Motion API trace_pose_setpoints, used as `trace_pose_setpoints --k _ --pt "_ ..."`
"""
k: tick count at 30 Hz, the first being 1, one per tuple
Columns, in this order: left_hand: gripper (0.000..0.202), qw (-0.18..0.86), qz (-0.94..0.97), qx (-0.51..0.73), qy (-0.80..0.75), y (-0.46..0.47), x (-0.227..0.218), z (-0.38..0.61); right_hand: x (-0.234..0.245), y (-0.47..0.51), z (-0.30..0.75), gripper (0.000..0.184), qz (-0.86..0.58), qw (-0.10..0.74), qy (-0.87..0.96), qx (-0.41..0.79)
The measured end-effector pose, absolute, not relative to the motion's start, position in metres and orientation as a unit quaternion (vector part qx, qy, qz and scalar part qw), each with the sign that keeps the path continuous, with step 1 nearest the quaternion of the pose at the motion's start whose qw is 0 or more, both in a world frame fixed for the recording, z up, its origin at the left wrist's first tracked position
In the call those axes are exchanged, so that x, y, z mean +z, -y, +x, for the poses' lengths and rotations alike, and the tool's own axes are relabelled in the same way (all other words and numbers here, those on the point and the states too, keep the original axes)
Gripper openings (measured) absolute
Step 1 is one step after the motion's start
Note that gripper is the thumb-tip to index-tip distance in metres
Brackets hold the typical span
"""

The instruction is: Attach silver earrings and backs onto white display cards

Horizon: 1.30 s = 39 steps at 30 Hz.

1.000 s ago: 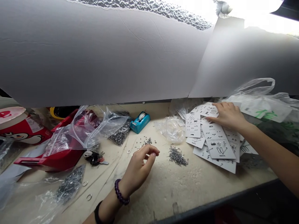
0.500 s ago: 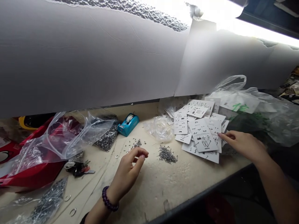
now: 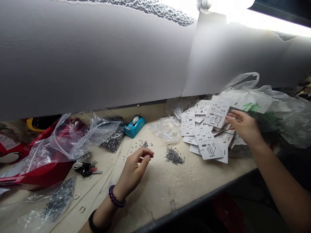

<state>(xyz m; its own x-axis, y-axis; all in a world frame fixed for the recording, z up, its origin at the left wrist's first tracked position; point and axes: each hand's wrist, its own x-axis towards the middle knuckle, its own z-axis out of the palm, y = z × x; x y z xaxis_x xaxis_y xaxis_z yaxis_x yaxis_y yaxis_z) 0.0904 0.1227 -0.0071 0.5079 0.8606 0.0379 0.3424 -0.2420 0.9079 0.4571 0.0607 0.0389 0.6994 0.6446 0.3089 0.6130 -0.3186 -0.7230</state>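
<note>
Two hands: left hand (image 3: 132,173) by metal pins (image 3: 174,156); right hand (image 3: 245,127) by cards (image 3: 206,142).

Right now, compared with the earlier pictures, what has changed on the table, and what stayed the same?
The right hand has moved up along the white cards toward their far end, and one card by its fingers now lies raised; whether it is gripped is unclear. The left hand stayed curled above the table. The small metal pieces and tape dispenser stayed put.

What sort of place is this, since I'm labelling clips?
Probably a small piece-work bench: printed display cards, a heap of tiny metal parts and a blue tape dispenser lie on it.
</note>
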Motion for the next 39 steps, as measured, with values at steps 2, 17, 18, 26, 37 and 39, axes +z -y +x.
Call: trace_pose_setpoints --k 2,17,18,26,37,39 --pt "0.018 0.462 0.736 0.281 -0.408 -0.122 -0.007 0.09 0.04 -0.055 0.445 0.058 -0.835 0.369 0.404 -0.058" --pt "0.016 0.445 0.756 0.285 -0.387 -0.121 -0.009 0.088 0.017 -0.02 0.384 0.025 -0.653 0.326 0.67 -0.131" --pt "0.016 0.443 0.758 0.286 -0.385 -0.121 -0.01 0.088 0.025 -0.02 0.388 0.023 -0.645 0.356 0.655 -0.165" --pt "0.017 0.437 0.766 0.276 -0.383 -0.122 -0.014 0.089 0.053 -0.035 0.424 0.025 -0.666 0.514 0.485 -0.239" --pt "0.019 0.424 0.772 0.264 -0.392 -0.123 -0.012 0.091 0.018 -0.023 0.46 0.024 -0.691 0.397 0.593 -0.119" --pt "0.019 0.424 0.773 0.262 -0.392 -0.123 -0.013 0.092 0.024 -0.004 0.477 0.021 -0.761 0.332 0.555 -0.054"
